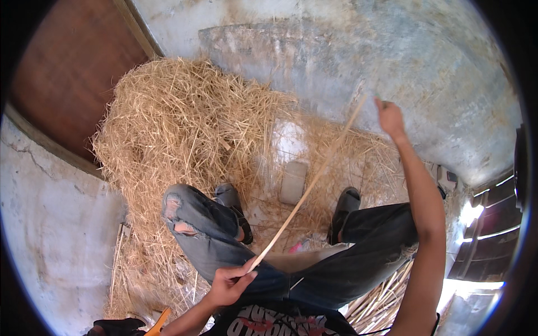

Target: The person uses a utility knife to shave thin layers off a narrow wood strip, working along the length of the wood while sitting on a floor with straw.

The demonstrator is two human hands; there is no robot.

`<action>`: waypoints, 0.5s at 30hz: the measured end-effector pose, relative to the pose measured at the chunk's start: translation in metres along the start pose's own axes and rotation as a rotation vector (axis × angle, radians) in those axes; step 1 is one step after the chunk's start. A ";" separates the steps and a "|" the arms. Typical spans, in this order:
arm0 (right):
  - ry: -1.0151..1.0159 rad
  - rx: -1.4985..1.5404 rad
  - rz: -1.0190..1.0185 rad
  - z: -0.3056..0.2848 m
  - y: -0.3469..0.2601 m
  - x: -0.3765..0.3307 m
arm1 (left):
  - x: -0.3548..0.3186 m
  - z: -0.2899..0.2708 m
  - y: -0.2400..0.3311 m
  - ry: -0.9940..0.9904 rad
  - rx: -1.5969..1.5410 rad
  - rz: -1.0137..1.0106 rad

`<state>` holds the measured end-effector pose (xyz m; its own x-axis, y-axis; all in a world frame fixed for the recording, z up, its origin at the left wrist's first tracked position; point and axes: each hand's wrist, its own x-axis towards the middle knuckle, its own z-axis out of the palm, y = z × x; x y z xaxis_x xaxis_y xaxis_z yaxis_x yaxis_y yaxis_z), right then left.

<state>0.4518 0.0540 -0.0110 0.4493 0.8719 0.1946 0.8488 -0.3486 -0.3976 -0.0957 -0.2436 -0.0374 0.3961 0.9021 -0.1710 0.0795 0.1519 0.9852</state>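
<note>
A long, thin, pale wooden strip, perhaps bamboo (305,193), runs slantwise from over my lap up toward the wall. My left hand (232,284) pinches its near end between thumb and fingers, close above my thigh. Beyond the strip's far tip, my right hand (390,119) is raised on an outstretched arm with its fingers curled closed. A small dark spot shows at those fingers, too blurred to name. A narrow gap seems to separate this hand from the strip.
A big heap of straw-like shavings (179,112) fills the left, beside a brown door panel (78,73). Between my shoes lies a grey brick (293,182). Several thin sticks (384,297) lie under my right thigh. A stained wall (336,56) closes off the far side.
</note>
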 end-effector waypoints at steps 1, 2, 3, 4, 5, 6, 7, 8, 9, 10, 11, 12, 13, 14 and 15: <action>0.076 -0.013 0.014 -0.004 0.028 0.008 | -0.010 -0.008 -0.002 0.007 -0.009 -0.021; 0.160 -0.024 0.028 -0.008 0.044 0.014 | -0.018 -0.017 0.000 0.037 -0.048 -0.116; 0.144 -0.020 0.026 -0.006 0.043 0.012 | -0.026 -0.023 0.004 0.079 -0.089 -0.217; 0.131 -0.020 0.026 -0.006 0.047 0.007 | -0.025 -0.028 0.007 0.124 -0.120 -0.227; 0.118 -0.020 0.024 -0.008 0.047 0.000 | -0.020 -0.028 0.010 0.141 -0.170 -0.235; 0.072 0.033 -0.038 -0.010 0.027 -0.011 | -0.015 -0.029 0.013 0.162 -0.218 -0.241; 0.028 0.084 -0.097 -0.008 0.006 -0.021 | -0.008 -0.029 0.016 0.179 -0.266 -0.246; -0.014 0.131 -0.155 -0.011 -0.023 -0.037 | 0.000 -0.027 0.016 0.146 -0.281 -0.225; -0.047 0.189 -0.208 -0.013 -0.050 -0.055 | 0.009 -0.024 0.018 0.141 -0.311 -0.220; -0.082 0.247 -0.259 -0.013 -0.077 -0.076 | 0.018 -0.019 0.020 0.136 -0.341 -0.215; -0.138 0.270 -0.359 -0.017 -0.102 -0.099 | 0.026 -0.016 0.023 0.132 -0.370 -0.207; -0.192 0.294 -0.460 -0.018 -0.123 -0.122 | 0.032 -0.015 0.022 0.110 -0.404 -0.198; -0.256 0.321 -0.549 -0.018 -0.136 -0.143 | 0.040 -0.011 0.023 0.106 -0.412 -0.183; -0.321 0.352 -0.639 -0.017 -0.148 -0.162 | 0.047 -0.006 0.026 0.105 -0.416 -0.168; -0.376 0.332 -0.692 -0.018 -0.159 -0.181 | 0.054 -0.002 0.028 0.105 -0.421 -0.156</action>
<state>0.2408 -0.0543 0.0335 -0.3125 0.9278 0.2039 0.7457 0.3725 -0.5524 -0.0737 -0.1902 -0.0195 0.3125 0.8882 -0.3368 -0.2561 0.4202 0.8706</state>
